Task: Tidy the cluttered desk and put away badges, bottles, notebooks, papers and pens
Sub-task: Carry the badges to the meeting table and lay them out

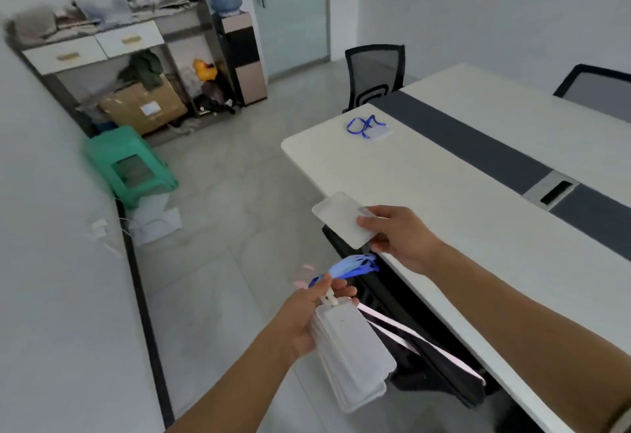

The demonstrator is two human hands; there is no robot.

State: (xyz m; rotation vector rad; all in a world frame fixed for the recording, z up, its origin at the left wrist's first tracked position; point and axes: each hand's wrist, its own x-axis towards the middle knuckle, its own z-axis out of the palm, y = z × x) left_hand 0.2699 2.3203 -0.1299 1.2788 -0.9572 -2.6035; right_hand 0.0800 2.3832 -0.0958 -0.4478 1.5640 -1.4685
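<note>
My left hand point(307, 316) grips a stack of clear badge holders point(351, 354) by their clips, hanging down over the floor, with blue lanyards point(355, 267) bunched above my fingers. My right hand point(399, 234) pinches one more clear badge holder point(341, 219) at the near edge of the white desk point(444, 193); its lanyard trails toward the bundle. A further badge with a blue lanyard point(367, 127) lies at the desk's far left corner.
Two black mesh chairs point(375, 74) stand behind the desk, which has a dark centre strip with a cable slot point(555, 192). A green plastic stool point(129, 166), a cluttered shelf unit point(119, 67) and a water dispenser point(239, 53) line the left wall and back.
</note>
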